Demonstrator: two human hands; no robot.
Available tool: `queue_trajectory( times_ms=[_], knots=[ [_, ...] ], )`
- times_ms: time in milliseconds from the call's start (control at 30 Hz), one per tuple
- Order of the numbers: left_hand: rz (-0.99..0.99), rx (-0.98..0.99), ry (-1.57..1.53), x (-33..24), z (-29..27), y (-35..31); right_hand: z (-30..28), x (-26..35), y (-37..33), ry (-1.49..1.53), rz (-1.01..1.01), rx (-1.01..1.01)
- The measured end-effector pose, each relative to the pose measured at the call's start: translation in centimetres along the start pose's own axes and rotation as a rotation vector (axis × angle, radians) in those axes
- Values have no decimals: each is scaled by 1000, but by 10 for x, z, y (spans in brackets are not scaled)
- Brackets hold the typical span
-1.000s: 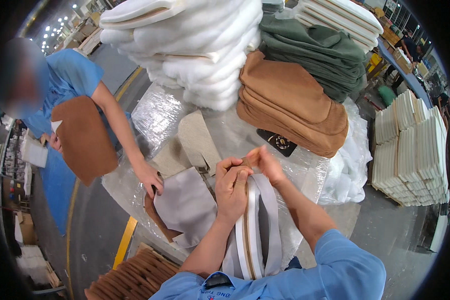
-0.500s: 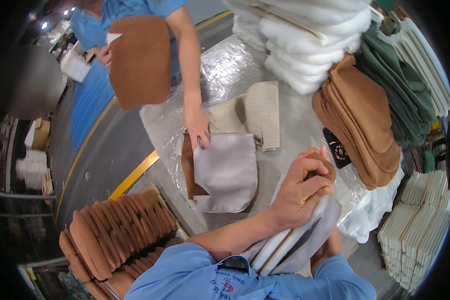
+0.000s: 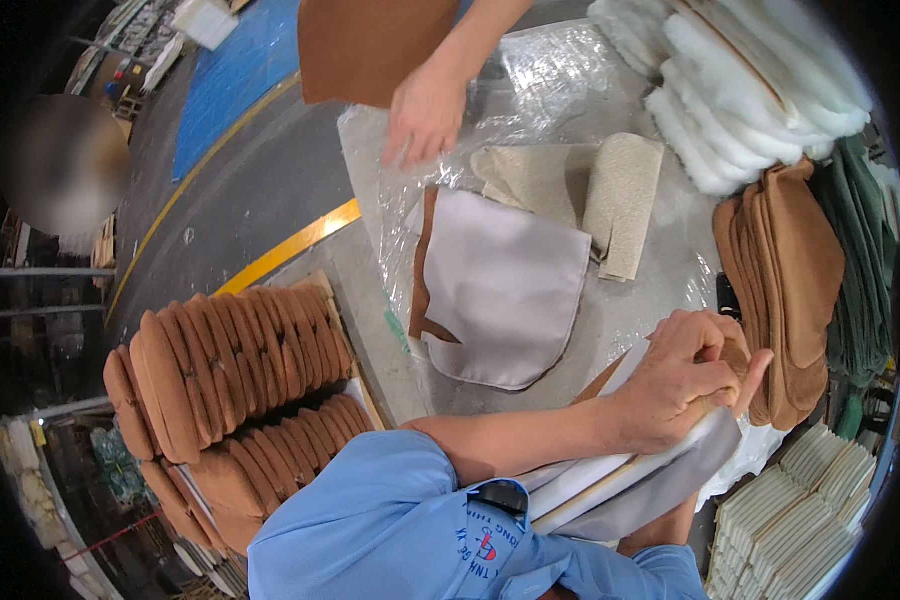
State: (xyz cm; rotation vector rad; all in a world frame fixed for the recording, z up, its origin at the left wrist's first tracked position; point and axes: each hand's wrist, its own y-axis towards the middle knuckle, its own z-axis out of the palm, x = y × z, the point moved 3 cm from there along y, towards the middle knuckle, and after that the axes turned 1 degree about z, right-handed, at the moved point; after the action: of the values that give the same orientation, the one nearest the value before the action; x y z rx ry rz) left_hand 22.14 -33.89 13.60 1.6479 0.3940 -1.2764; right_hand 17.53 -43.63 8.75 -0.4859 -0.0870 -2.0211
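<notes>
Against my body I hold a fabric cover (image 3: 660, 485), brown outside with grey lining, around a white padded panel (image 3: 595, 485) with a thin tan edge. My left hand (image 3: 670, 390) is closed on the brown end of the cover. Behind that end my right hand (image 3: 756, 382) is mostly hidden; only a finger shows, and its forearm passes under the cover. Another grey-lined brown cover (image 3: 505, 290) lies flat on the table, beside a folded beige cloth (image 3: 630, 205). Across the table a co-worker's hand (image 3: 425, 115) hovers near a brown cover (image 3: 370, 50).
Brown padded panels (image 3: 230, 380) stand in rows at lower left. White fluffy padding (image 3: 740, 100) is piled at the far right, near stacked brown covers (image 3: 785, 290) and green ones (image 3: 855, 270). White panels (image 3: 790, 510) are stacked at lower right. Plastic sheeting (image 3: 550, 70) covers the table.
My view has shifted, so the table things sit further right and up. The co-worker's hand has come off the grey-lined cover. My hands remain at the brown end.
</notes>
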Motion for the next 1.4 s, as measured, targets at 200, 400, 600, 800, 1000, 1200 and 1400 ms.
queue_trajectory(
  times_ms=[200, 400, 600, 800, 1000, 1200, 1400],
  knots=[
    [3, -44, -11, -6, -10, 3, 27, 3, -11, -590, -141, -8],
    [-31, 7, 20, 0, -19, -7, 26, 12, -14, -1038, -338, 12],
    [4, 26, -55, 11, -14, -9, 9, 29, -10, -1390, -316, 40],
    [-201, 75, -75, 32, -20, -3, 10, 20, -2, -870, -30, 66],
    [-244, 197, -178, 40, -26, 7, 20, 27, -22, -1011, -234, 237],
    [-231, 398, -85, 45, -23, 27, 27, 42, -33, -1319, -214, 57],
    [-402, 476, -155, 60, -7, 31, 41, 76, -32, -1598, -26, -108]
  ],
)
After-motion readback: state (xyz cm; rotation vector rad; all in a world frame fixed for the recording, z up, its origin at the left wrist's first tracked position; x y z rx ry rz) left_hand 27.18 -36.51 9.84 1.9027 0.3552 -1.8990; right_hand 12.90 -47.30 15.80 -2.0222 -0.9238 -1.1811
